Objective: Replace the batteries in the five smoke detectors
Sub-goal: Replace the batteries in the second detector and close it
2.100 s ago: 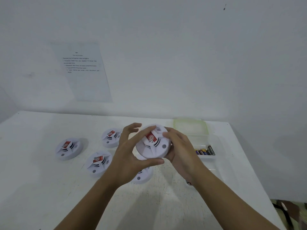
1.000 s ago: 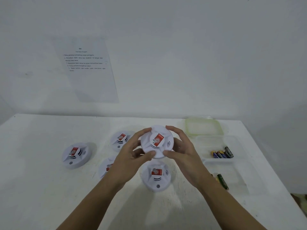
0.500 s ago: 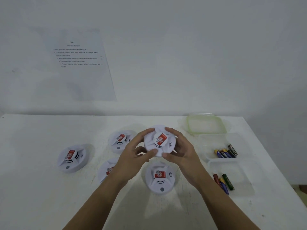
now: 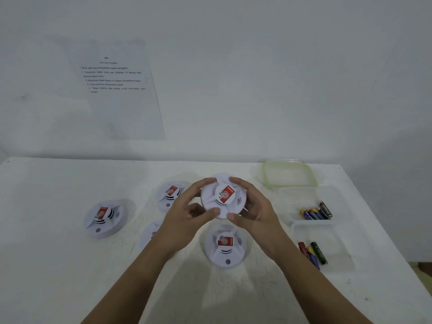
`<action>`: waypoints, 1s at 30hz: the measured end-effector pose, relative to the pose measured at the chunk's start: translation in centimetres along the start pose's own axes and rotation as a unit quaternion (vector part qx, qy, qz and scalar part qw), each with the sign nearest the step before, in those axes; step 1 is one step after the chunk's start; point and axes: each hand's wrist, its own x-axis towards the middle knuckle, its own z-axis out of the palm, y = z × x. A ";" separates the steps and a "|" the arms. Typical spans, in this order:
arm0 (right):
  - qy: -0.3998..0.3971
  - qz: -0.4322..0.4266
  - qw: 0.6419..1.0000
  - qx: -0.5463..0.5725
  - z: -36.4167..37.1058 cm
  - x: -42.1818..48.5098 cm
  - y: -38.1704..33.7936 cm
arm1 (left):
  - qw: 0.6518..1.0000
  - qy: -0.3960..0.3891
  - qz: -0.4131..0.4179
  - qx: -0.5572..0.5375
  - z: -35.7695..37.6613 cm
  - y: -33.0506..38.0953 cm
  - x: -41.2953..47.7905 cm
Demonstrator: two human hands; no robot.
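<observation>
The head view shows the detector lifted off the table, face toward the camera, held between both hands. It is a round, hard white plastic disc, by its look light and rigid, with a smooth and probably somewhat slippery rim. The sensible hold is on that rim from opposite sides, since the centre with the red label offers no grip and the battery cover is presumably on the unseen back. The left hand curls round the detector's left edge, with fingertips on the upper rim and the thumb pressing the lower rim. The right hand mirrors it on the right edge, its thumb just beside the left one. Both hands are clamped on the housing, fingers bent and carrying nothing else; this looks like a grip for twisting or turning it over. Four more detectors lie on the table: one directly below the held detector, one just left of it, one lower left and half hidden by the left wrist, and one far left. To the right of the held detector are a green-rimmed lid and two clear tubs, each holding batteries, one level with it and one lower.
</observation>
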 end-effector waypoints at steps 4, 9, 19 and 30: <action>-0.006 -0.006 1.000 -0.002 -0.1 -0.1 -0.2 | 1.000 -0.002 -0.001 -0.009 0.1 0.4 -0.3; -0.007 -0.009 1.000 -0.004 -0.2 -0.3 -0.3 | 1.000 0.001 -0.001 -0.012 0.2 0.7 -0.6; -0.006 -0.010 1.000 -0.015 -0.4 -0.7 -0.5 | 1.000 -0.005 0.008 -0.013 0.4 1.0 -0.9; -0.006 -0.011 1.000 -0.020 -0.5 -0.6 -1.0 | 1.000 0.002 0.014 -0.004 0.6 1.2 -0.8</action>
